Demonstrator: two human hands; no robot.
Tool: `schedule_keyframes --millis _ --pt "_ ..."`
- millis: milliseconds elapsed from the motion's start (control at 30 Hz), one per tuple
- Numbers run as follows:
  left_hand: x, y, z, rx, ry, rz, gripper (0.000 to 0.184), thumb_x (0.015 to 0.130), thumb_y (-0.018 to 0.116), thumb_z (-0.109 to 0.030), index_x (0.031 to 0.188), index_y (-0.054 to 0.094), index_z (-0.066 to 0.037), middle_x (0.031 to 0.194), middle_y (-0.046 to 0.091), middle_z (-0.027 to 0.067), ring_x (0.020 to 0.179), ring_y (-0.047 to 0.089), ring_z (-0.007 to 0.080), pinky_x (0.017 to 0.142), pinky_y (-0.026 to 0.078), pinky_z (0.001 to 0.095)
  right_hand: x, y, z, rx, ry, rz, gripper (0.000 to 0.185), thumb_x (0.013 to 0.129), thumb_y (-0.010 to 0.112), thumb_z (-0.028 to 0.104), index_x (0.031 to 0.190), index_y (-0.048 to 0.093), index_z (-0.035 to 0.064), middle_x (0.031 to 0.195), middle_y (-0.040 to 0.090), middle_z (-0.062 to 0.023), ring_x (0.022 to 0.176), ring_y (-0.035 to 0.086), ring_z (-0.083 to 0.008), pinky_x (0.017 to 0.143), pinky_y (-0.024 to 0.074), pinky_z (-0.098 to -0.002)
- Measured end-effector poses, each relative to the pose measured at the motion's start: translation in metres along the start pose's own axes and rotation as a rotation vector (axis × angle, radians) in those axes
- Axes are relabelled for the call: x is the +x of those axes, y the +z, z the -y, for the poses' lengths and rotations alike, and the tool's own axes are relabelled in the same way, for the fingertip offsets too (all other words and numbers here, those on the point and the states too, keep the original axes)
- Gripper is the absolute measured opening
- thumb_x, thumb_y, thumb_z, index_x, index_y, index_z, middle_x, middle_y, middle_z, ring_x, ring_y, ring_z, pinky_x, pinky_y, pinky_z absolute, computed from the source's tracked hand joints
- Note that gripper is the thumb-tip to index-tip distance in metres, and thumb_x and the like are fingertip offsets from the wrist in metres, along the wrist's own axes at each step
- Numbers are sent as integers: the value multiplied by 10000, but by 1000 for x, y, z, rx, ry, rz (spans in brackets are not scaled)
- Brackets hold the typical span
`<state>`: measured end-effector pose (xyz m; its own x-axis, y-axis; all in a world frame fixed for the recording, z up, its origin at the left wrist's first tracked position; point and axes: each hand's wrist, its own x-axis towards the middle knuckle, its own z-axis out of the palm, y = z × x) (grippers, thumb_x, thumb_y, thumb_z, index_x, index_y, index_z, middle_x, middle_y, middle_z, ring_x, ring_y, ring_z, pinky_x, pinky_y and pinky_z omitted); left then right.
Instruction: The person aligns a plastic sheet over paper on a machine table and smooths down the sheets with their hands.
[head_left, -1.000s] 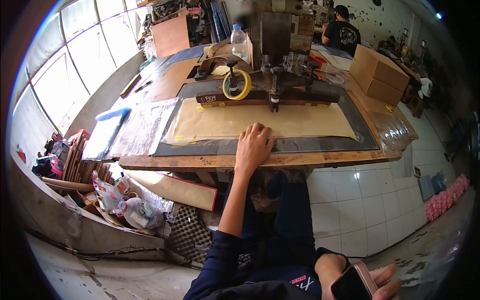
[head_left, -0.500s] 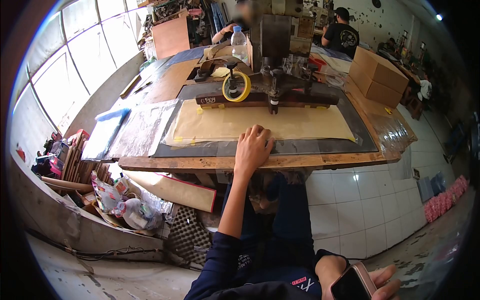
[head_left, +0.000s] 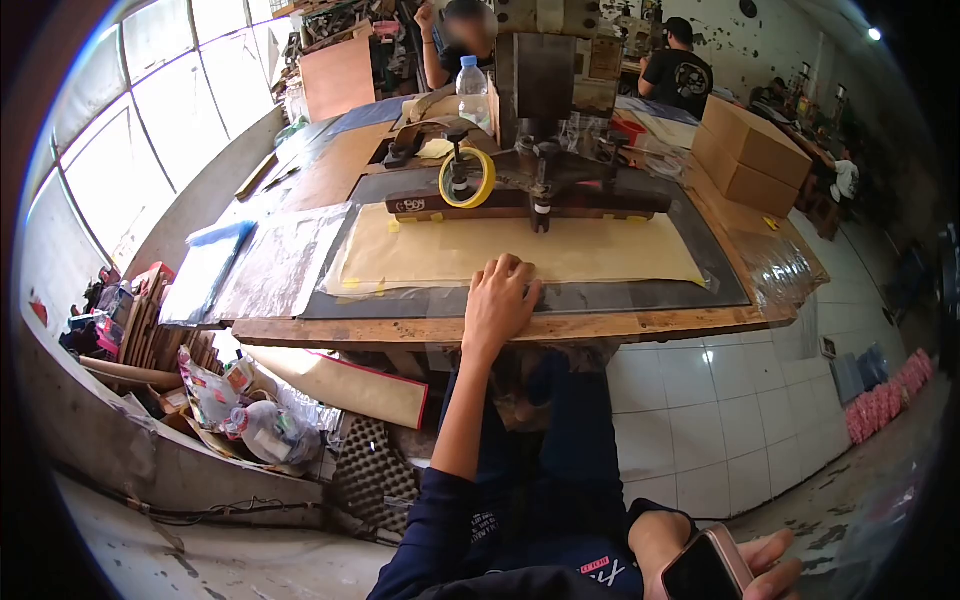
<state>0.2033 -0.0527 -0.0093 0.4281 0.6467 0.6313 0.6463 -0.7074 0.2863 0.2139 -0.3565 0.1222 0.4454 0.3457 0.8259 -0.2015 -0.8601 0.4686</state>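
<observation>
My left hand [head_left: 500,300] lies palm down at the near edge of a long cream sheet [head_left: 590,250], its fingers slightly bent and apart on top. Clear film and small yellow tape pieces show along the sheet's borders. Beneath is a dark mat [head_left: 430,298] on a wooden table. A dark bar [head_left: 600,203] marked with white letters lies along the sheet's far edge, under a metal press head [head_left: 541,205]. At the lower right, my right hand [head_left: 768,575] has its fingers around a phone [head_left: 705,572] with a dark screen and pink edge; part of this hand is cut off.
A yellow tape roll [head_left: 467,178] hangs on a bolt. Plastic sheets [head_left: 275,260] lie left, cardboard boxes [head_left: 750,155] right, a water bottle [head_left: 472,90] behind. One person [head_left: 455,45] sits across the table, another [head_left: 680,75] farther back. Bags and scraps [head_left: 270,430] fill the lower left.
The view has shifted slightly. The person across the table now has an arm raised. My left hand stays on the sheet's near edge and my right hand keeps its hold on the phone.
</observation>
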Motion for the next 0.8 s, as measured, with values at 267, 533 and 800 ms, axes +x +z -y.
schedule_keyframes --millis 267,533,800 --pt "0 0 1 -6 7 -3 223 819 591 -244 983 621 -95 1008 563 76 975 542 261 828 431 385 -1 18 -2 189 40 -172 220 888 326 323 722 349 179 894 406 -4 1099 343 -199 942 146 -617" --pt "-1 4 3 34 -49 30 267 824 565 -258 1023 595 -83 1086 549 111 1049 509 270 897 385 431 -8 55 10 2803 160 -602 180 875 405 378 763 405 236 830 436 68 897 431 -164 780 203 -472" --pt "-2 6 1 249 -269 135 526 856 473 -433 1287 480 -133 1398 348 201 1313 257 425 1036 126 637 -5 52 16 2924 262 -751 171 872 446 415 794 449 263 809 472 114 769 499 -155 676 241 -389"
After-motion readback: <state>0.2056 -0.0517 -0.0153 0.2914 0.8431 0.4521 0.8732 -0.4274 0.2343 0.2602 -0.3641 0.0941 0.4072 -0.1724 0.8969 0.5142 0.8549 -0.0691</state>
